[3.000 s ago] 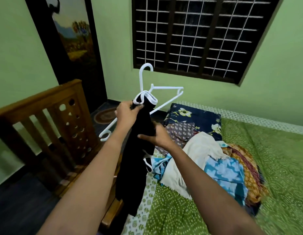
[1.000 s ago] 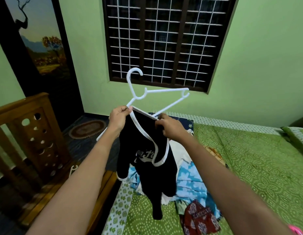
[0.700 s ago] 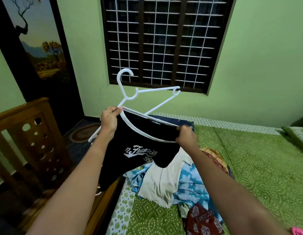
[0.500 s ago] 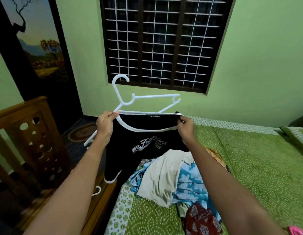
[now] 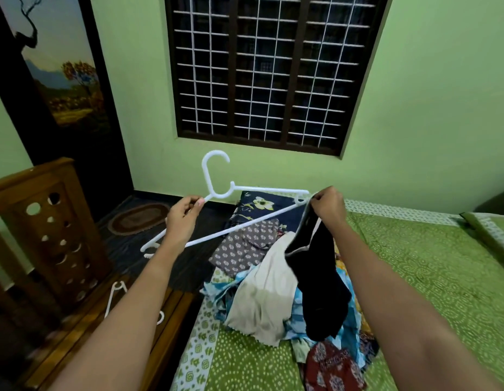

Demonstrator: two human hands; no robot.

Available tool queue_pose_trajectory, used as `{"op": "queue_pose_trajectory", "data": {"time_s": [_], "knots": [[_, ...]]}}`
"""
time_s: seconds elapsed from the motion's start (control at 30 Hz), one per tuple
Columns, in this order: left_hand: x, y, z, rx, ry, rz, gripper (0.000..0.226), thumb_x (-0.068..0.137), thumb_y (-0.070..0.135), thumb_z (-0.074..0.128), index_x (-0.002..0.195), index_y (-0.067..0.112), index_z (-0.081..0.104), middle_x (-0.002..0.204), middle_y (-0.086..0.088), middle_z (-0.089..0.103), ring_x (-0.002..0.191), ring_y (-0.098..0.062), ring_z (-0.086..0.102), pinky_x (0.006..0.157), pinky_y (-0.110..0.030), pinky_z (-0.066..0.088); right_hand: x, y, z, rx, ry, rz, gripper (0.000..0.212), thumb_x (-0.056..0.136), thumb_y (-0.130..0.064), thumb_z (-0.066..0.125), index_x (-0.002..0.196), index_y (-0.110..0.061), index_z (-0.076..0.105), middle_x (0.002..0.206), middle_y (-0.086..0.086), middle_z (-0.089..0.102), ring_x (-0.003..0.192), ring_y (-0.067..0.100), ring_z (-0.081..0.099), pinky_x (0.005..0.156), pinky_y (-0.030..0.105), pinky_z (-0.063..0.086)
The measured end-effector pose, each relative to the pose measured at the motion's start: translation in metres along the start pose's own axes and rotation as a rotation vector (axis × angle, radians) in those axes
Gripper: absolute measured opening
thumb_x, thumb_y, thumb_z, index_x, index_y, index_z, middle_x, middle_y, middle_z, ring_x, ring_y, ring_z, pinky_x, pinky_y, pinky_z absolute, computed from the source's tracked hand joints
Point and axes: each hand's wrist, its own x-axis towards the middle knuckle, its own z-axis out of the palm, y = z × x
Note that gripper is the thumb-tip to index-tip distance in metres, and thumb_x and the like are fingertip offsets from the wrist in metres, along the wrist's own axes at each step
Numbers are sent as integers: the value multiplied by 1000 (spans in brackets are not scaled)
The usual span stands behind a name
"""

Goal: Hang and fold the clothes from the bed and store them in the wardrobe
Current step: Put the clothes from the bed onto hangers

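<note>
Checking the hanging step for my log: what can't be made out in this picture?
Head view:
- Whether the black shirt is on the white hanger: the right hand covers where they meet.
- The shirt's print: hidden in its own folds.
- The second hanger, low left: partly behind the left forearm.
- The wardrobe: out of frame.

The bed (image 5: 414, 277) has a green sheet with white dots. A pile of mixed clothes (image 5: 262, 300) lies on it. Just behind the pile, touching it, lies a dark blue pillow (image 5: 259, 204) with yellow flowers.
</note>
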Motion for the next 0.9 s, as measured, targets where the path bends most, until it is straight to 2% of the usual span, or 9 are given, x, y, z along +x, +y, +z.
{"op": "queue_pose_trajectory", "data": {"time_s": [0.07, 0.17, 0.27, 0.33, 0.43, 0.57, 0.7, 0.8, 0.9], "knots": [[-4, -3, -3, -31, 4, -13, 11, 94, 13, 53, 91, 6, 61, 61, 1, 43, 58, -5, 37, 56, -18, 29, 10, 8, -12, -12, -49, 14, 19, 86, -11, 55, 74, 3, 59, 76, 24, 55, 80, 33, 61, 63, 31, 37], [-9, -2, -3, -49, -9, -15, 11, 94, 12, 52, 89, 7, 61, 60, 1, 41, 54, 0, 35, 53, -15, 27, 16, 10, -25, -30, -146, -22, 29, 91, -14, 56, 76, 10, 63, 75, 18, 55, 75, 27, 57, 63, 30, 35], [-8, -3, 4, -8, -46, -14, 11, 93, 13, 54, 90, 9, 63, 53, 11, 49, 52, 2, 39, 54, -13, 30, 13, -1, -33, -82, -246, -145, 32, 94, -12, 53, 64, -3, 59, 71, 15, 52, 63, 21, 46, 59, 27, 32], [-6, -7, 7, 22, -41, -5, 10, 93, 17, 56, 89, 12, 64, 51, 16, 50, 57, -5, 37, 58, -22, 30, 12, -9, -36, -173, -354, -243, 25, 91, -1, 50, 75, -8, 68, 75, 17, 59, 61, 18, 45, 59, 26, 35], [-4, -11, 5, 35, 9, 19, 12, 93, 20, 56, 88, 14, 64, 55, 8, 47, 60, -13, 36, 58, -28, 28, 10, -18, -37, -357, -429, -368, 40, 79, 14, 48, 94, -10, 75, 89, 14, 71, 73, 25, 58, 64, 29, 45], [0, -14, -6, 38, 79, 42, 15, 93, 19, 56, 91, 8, 65, 62, 4, 49, 62, -13, 40, 62, -29, 32, 8, -20, -40, -503, -406, -462, 44, 76, 9, 53, 108, -16, 72, 99, 16, 70, 88, 31, 63, 71, 35, 49], [2, -14, -9, 46, 84, 49, 14, 92, 19, 57, 91, 9, 66, 58, 8, 50, 57, -4, 40, 61, -25, 33, 6, -27, -37, -547, -496, -563, 61, 73, 12, 50, 122, -21, 63, 107, 12, 68, 82, 24, 52, 68, 29, 40], [-2, -12, -4, 45, 59, 52, 11, 92, 18, 56, 90, 11, 65, 54, 12, 49, 54, -2, 39, 56, -19, 30, 1, -40, -28, -556, -508, -593, 61, 72, 9, 52, 124, -22, 62, 108, 13, 67, 84, 24, 53, 70, 33, 45], [-4, -9, 0, -2, 16, 42, 9, 92, 13, 56, 91, 9, 64, 61, 5, 48, 58, -5, 36, 55, -17, 29, -1, -48, -18, -575, -425, -557, 67, 73, 5, 63, 135, -18, 51, 119, 12, 61, 101, 30, 56, 75, 33, 44]]}}
